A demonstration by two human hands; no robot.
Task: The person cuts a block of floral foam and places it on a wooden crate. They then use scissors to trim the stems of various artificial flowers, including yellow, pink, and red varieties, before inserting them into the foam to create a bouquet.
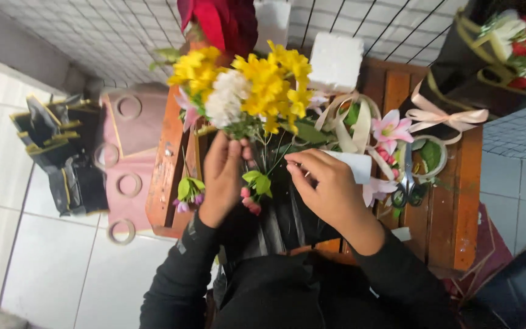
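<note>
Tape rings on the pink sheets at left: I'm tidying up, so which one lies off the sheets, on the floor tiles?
The lowest ring, nearest the person's left sleeve; the other three lie on the pink sheets.

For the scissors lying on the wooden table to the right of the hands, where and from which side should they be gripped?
Probably by the dark loop handles of the scissors. They lie with the handles toward the person and the blades pointing away, so the right hand could come from the near side, clear of the pink flower and ribbon by the blades. The left hand holds the bunch of flowers.
</note>
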